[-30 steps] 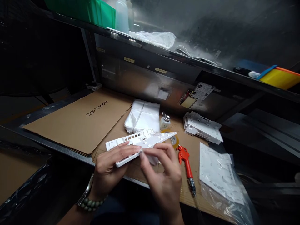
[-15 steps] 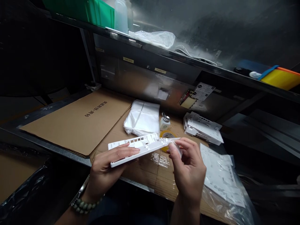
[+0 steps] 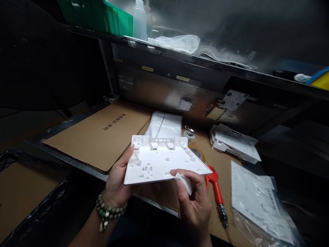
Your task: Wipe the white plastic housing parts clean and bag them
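White plastic panel [image 3: 160, 163], white wipe [image 3: 184, 181], orange-red air gun [image 3: 217, 190], green bead bracelet [image 3: 109, 211]

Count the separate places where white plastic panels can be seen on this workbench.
3. One white panel is held in the hands; a stack of panels lies at the back right; more panels in a clear bag lie at the right. Panels within the stack can't be counted.

**Around the worktop**

Flat cardboard sheet [image 3: 102, 132] at left; folded plastic bags [image 3: 166, 124] mid-frame; small pump bottle [image 3: 190, 132]; stack of white parts [image 3: 235, 143] at right; red air gun [image 3: 217, 187]; bagged white panels [image 3: 259, 202] lower right; green bin [image 3: 102, 15] on the upper-left shelf.
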`<action>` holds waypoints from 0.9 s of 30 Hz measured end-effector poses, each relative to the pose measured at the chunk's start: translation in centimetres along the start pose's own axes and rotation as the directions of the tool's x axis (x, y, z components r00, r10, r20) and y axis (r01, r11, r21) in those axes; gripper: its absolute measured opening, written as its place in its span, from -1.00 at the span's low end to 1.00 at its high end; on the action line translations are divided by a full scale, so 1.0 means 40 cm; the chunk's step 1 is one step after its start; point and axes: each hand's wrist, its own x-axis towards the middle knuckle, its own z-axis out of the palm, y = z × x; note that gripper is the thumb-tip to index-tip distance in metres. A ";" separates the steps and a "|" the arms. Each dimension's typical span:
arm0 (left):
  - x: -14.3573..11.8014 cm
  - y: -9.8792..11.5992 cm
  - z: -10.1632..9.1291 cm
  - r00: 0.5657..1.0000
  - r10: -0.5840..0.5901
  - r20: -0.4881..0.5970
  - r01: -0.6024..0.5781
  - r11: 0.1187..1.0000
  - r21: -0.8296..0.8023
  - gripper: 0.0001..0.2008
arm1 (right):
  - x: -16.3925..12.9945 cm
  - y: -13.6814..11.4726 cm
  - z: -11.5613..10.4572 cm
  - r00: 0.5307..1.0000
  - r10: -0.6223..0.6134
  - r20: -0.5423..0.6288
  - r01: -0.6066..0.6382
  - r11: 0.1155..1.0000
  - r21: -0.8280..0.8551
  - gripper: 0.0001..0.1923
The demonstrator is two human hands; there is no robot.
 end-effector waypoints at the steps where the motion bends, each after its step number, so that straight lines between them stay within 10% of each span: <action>1: 0.004 0.009 0.004 0.997 -0.080 0.010 0.080 0.994 -0.071 -0.43 | -0.002 -0.001 0.000 0.998 0.022 0.057 -0.020 0.999 -0.026 -0.82; 12: -0.004 0.047 0.075 0.971 -0.124 -0.205 0.022 0.898 -0.439 -0.49 | -0.038 -0.088 0.128 0.965 -0.151 0.213 0.162 0.986 -0.037 -0.81; 27: -0.009 0.044 0.068 0.950 -0.154 -0.273 -0.044 0.797 -0.603 -0.37 | -0.035 -0.077 0.112 0.968 -0.105 0.227 0.124 0.989 -0.075 -0.86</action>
